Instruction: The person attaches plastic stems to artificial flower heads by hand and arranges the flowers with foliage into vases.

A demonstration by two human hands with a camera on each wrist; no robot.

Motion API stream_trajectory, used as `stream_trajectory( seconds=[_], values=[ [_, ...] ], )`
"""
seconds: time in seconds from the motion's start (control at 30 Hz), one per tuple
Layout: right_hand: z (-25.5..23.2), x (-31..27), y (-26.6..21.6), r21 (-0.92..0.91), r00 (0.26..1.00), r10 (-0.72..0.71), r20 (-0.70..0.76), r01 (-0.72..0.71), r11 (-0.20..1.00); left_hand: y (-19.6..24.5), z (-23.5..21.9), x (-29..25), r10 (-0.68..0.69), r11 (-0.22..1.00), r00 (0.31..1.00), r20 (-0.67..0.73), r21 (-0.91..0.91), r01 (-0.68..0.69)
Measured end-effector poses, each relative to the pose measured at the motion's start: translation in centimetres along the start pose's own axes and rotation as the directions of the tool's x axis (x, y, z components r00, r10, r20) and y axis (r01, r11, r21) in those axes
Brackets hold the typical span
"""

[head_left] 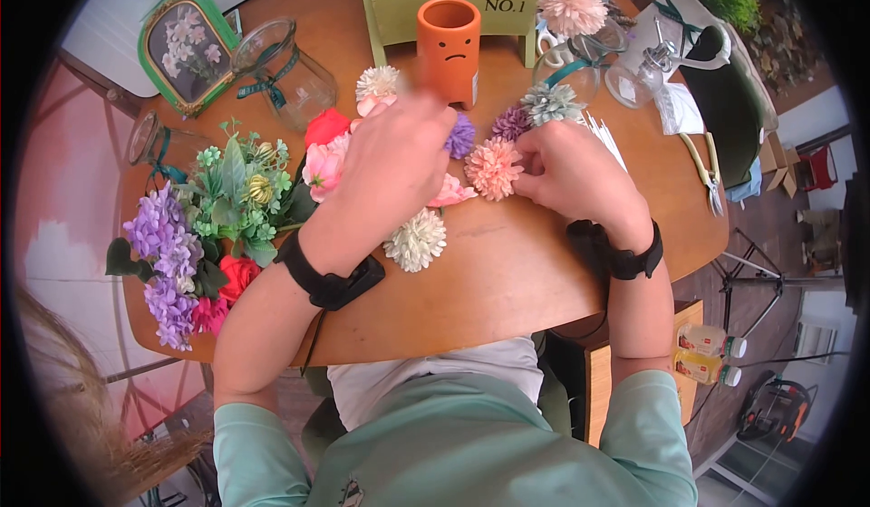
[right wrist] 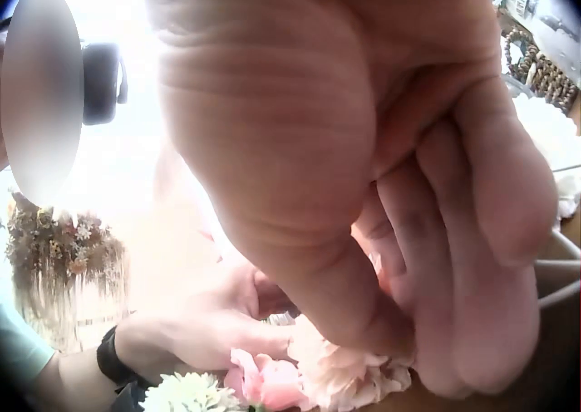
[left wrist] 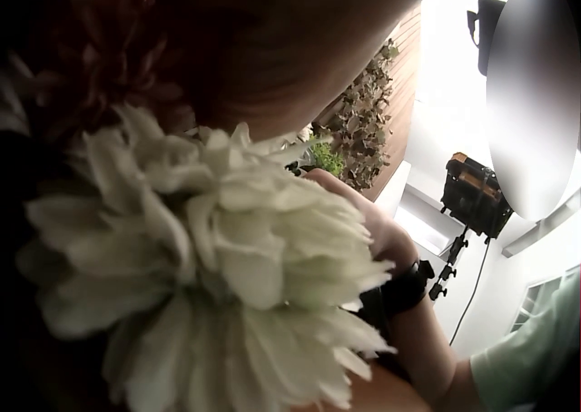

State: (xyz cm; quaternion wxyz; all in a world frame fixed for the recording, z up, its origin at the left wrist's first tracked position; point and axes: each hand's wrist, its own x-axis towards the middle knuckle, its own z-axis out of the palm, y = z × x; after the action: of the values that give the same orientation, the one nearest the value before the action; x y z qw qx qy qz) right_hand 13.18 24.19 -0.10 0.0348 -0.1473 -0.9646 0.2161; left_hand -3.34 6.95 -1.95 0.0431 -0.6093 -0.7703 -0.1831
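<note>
My right hand (head_left: 575, 167) pinches a peach pompom-shaped artificial flower (head_left: 493, 170) between thumb and fingers, low over the table. Grey-green (head_left: 553, 105) and mauve (head_left: 510, 123) flowers lie just beyond that hand. In the head view my left hand (head_left: 394, 154) reaches over the pink flowers (head_left: 324, 167), its blurred fingertips overlapping the foot of an orange sad-faced cup (head_left: 450, 49); I cannot tell what these fingers hold. A purple flower (head_left: 460, 135) peeks out beside its knuckles. Below the left wrist lies a cream-white flower (head_left: 416, 241), which fills much of the left wrist view.
Purple, green and red artificial flowers (head_left: 168, 253) lie at the table's left. Glass jars with ribbons (head_left: 285, 77), a green picture frame (head_left: 188, 49) and a green wooden stand (head_left: 503, 22) line the back. Pliers (head_left: 711, 176) rest near the right edge.
</note>
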Motion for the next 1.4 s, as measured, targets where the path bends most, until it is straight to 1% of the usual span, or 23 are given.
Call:
stream_trajectory(
  seconds=[0.03,0.07,0.1,0.13,0.17,0.2,0.23,0.27,0.3,0.33,0.4,0.43,0.5,0.6,1.0,1.07,1.17,1.2,1.23,1.27,1.3,1.37,1.4],
  values=[
    [-0.3,0.0,0.1,-0.002,1.0,0.002,-0.002,-0.002,1.0,-0.4,0.0,-0.1,-0.014,1.0,0.999,-0.039,-0.023,0.013],
    [-0.9,-0.3,0.2,0.066,0.999,0.013,0.031,-0.015,0.998,-0.9,-0.1,-0.3,-0.01,1.0,0.999,-0.038,-0.025,0.009],
    [-1.5,-0.7,0.5,0.133,0.997,0.025,0.068,-0.034,0.991,-1.3,-0.1,-0.6,0.01,0.999,0.995,-0.101,-0.036,-0.014],
    [-2.6,-0.9,1.4,0.294,0.986,0.097,0.137,-0.134,0.946,-1.5,0.0,-0.9,0.027,0.998,0.986,-0.165,-0.05,-0.036],
    [-4.4,-1.7,1.9,0.433,0.97,0.172,0.174,-0.232,0.871,-1.4,0.0,-1.2,0.027,0.997,0.986,-0.166,-0.061,-0.037],
    [-5.1,-2.4,3.2,0.425,0.958,0.286,0.011,-0.263,0.866,-1.2,-0.3,-1.5,0.004,0.996,0.977,-0.214,-0.09,-0.024],
    [-5.8,-2.6,5.3,0.269,0.934,0.342,-0.108,-0.304,0.914,-0.9,-0.9,-1.8,-0.019,0.993,0.965,-0.261,-0.114,-0.011],
    [-6.3,-3.0,7.5,0.262,0.92,0.375,-0.11,-0.338,0.904,-0.6,-1.5,-2.0,-0.011,0.994,0.945,-0.327,-0.108,-0.026],
    [-6.4,-3.5,9.5,0.255,0.904,0.411,-0.115,-0.374,0.892,-0.5,-1.7,-2.1,-0.008,0.993,0.946,-0.325,-0.112,-0.03],
    [-6.0,-3.9,11.2,0.252,0.902,0.416,-0.115,-0.378,0.891,-0.6,-1.9,-2.1,-0.013,0.991,0.933,-0.36,-0.131,-0.036],
    [-5.3,-3.9,12.8,0.022,0.927,0.276,-0.254,-0.28,0.96,-0.9,-1.9,-2.3,-0.024,0.987,0.915,-0.402,-0.153,-0.041],
    [-5.4,-3.6,12.8,0.017,0.927,0.276,-0.255,-0.281,0.959,-1.1,-1.6,-2.3,-0.023,0.986,0.913,-0.407,-0.159,-0.046],
    [-5.3,-2.9,12.4,0.151,0.871,0.492,0.017,-0.488,0.859,-1.2,-1.2,-2.4,-0.02,0.984,0.911,-0.412,-0.167,-0.054],
    [-5.1,-2.3,12.1,0.13,0.857,0.513,0.045,-0.514,0.848,-0.9,-1.1,-2.7,-0.046,0.973,0.922,-0.384,-0.225,-0.045],
    [-5.6,-2.8,11.2,0.222,0.812,0.573,0.11,-0.582,0.783,-0.6,-1.7,-3.0,-0.003,0.964,0.927,-0.375,-0.249,-0.097],
    [-5.7,-3.0,11.3,0.226,0.807,0.58,0.112,-0.589,0.776,-0.4,-2.2,-3.4,0.027,0.97,0.913,-0.406,-0.209,-0.122],
    [-6.0,-3.3,11.3,0.237,0.818,0.565,0.106,-0.572,0.785,-0.3,-3.3,-4.6,0.083,0.969,0.882,-0.463,-0.168,-0.18],
    [-6.1,-3.6,11.2,0.305,0.843,0.536,0.044,-0.522,0.796,-0.2,-3.6,-5.1,0.082,0.97,0.883,-0.462,-0.167,-0.178],
    [-6.1,-3.8,11.2,0.369,0.862,0.507,-0.019,-0.465,0.805,-0.1,-3.9,-5.6,-0.013,0.951,0.893,-0.451,-0.282,-0.129],
    [-6.3,-3.7,11.3,0.329,0.883,0.465,-0.064,-0.422,0.845,-0.2,-4.1,-6.0,-0.108,0.917,0.892,-0.439,-0.39,-0.081],
    [-6.7,-3.5,10.4,0.325,0.89,0.45,-0.07,-0.406,0.854,-0.4,-4.1,-6.3,-0.111,0.921,0.885,-0.452,-0.381,-0.079],
    [-7.3,-3.3,7.0,0.537,0.924,0.35,-0.153,-0.22,0.815,-1.0,-4.1,-6.8,-0.28,0.788,0.884,-0.374,-0.616,-0.011],
    [-7.0,-3.2,5.6,0.634,0.947,0.253,-0.196,-0.075,0.77,-1.2,-3.8,-6.7,-0.282,0.791,0.882,-0.376,-0.612,-0.008]
  ],
)
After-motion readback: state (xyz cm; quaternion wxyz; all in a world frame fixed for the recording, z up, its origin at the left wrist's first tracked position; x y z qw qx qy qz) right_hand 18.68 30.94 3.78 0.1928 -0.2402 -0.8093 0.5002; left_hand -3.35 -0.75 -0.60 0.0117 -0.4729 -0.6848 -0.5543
